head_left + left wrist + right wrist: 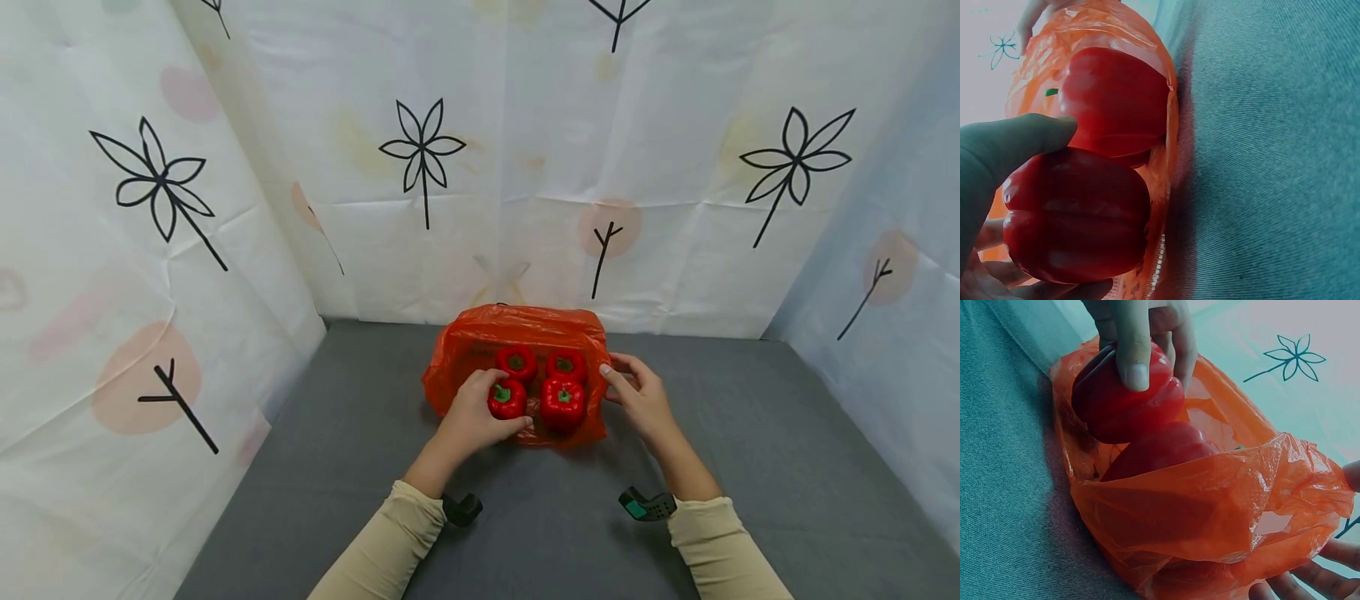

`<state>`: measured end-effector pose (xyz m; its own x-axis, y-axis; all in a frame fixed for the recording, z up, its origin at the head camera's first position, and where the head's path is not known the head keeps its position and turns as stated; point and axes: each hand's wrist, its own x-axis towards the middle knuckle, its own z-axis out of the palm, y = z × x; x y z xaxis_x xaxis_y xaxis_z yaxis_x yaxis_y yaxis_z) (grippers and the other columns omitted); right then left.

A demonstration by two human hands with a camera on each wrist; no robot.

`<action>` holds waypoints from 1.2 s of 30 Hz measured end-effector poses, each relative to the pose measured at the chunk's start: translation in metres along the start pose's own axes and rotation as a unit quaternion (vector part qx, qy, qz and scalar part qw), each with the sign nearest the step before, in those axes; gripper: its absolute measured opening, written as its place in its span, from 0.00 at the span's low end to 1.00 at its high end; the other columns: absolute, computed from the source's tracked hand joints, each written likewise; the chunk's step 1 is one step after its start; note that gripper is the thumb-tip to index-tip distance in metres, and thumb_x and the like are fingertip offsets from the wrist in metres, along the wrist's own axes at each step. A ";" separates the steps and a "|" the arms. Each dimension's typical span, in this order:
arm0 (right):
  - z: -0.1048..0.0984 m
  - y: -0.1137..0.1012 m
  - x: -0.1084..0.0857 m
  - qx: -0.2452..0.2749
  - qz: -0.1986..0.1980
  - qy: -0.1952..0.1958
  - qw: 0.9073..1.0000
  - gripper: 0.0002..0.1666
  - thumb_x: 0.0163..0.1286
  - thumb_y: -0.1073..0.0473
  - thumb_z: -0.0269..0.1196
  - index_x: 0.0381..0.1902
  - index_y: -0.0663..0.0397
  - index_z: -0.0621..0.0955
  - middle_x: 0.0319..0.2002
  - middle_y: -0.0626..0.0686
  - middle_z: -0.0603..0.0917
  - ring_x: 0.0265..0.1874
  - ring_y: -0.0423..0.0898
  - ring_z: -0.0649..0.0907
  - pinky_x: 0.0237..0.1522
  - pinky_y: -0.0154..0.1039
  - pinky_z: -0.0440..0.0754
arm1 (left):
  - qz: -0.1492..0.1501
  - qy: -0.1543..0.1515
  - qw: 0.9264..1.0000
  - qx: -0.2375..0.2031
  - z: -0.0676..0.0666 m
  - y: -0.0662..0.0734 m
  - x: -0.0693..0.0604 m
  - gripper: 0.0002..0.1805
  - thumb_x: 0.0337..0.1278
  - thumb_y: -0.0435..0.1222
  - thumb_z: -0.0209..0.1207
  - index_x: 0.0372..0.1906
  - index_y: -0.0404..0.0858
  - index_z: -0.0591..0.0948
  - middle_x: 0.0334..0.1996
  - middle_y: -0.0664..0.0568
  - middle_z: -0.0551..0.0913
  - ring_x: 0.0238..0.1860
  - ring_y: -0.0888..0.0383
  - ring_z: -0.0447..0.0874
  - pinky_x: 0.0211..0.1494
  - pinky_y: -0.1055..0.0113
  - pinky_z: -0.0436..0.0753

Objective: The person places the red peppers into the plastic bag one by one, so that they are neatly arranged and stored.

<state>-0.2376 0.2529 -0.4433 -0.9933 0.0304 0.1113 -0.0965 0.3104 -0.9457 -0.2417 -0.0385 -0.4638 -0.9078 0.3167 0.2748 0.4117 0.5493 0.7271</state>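
An orange plastic bag [525,319] lies open toward me on the grey table, with several red bell peppers inside. My left hand [478,412] grips the front left bell pepper [1079,215], thumb on the near side and fingers around the far side. Right beside it stands another front bell pepper [562,403], its green stem facing me. Two more, a back left bell pepper [517,362] and a back right bell pepper [566,364], sit behind. With thumb and fingers, my right hand [642,402] pinches the bag's right edge. The bag hides the lower parts of the peppers in the right wrist view.
Grey cloth covers the table [315,500] around the bag. Behind and on both sides hang white curtains [525,167] printed with black flowers and twigs. Each wrist wears a dark device, the right device [648,505] having a green patch.
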 end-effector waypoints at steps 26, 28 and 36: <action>-0.001 0.003 0.002 -0.002 0.005 -0.003 1.000 0.34 0.84 0.46 0.57 0.77 0.61 0.70 0.70 0.64 0.76 0.46 0.23 0.81 0.49 0.26 0.86 | -0.018 -0.018 1.000 0.018 0.007 -0.007 0.002 0.39 0.51 0.48 0.80 0.66 0.41 0.76 0.53 0.48 0.79 0.50 0.55 0.79 0.53 0.60 0.89; -0.001 0.003 0.001 -0.002 0.004 -0.004 1.000 0.34 0.84 0.46 0.57 0.77 0.61 0.70 0.70 0.65 0.76 0.46 0.23 0.81 0.49 0.26 0.86 | -0.024 -0.026 0.999 0.022 0.007 -0.007 0.001 0.40 0.51 0.48 0.81 0.67 0.41 0.76 0.53 0.48 0.78 0.50 0.55 0.79 0.55 0.59 0.88; -0.001 0.003 0.001 -0.002 -0.001 -0.002 1.000 0.34 0.84 0.47 0.58 0.77 0.61 0.70 0.70 0.65 0.76 0.46 0.23 0.81 0.49 0.27 0.87 | -0.030 -0.031 0.999 0.032 0.008 -0.006 0.001 0.43 0.50 0.49 0.81 0.68 0.40 0.75 0.55 0.47 0.78 0.52 0.54 0.80 0.57 0.56 0.88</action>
<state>-0.2390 0.2548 -0.4456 -0.9934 0.0267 0.1119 -0.0979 0.3144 -0.9442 -0.2441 -0.0357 -0.4728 -0.9252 0.3278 0.1913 0.3628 0.6159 0.6993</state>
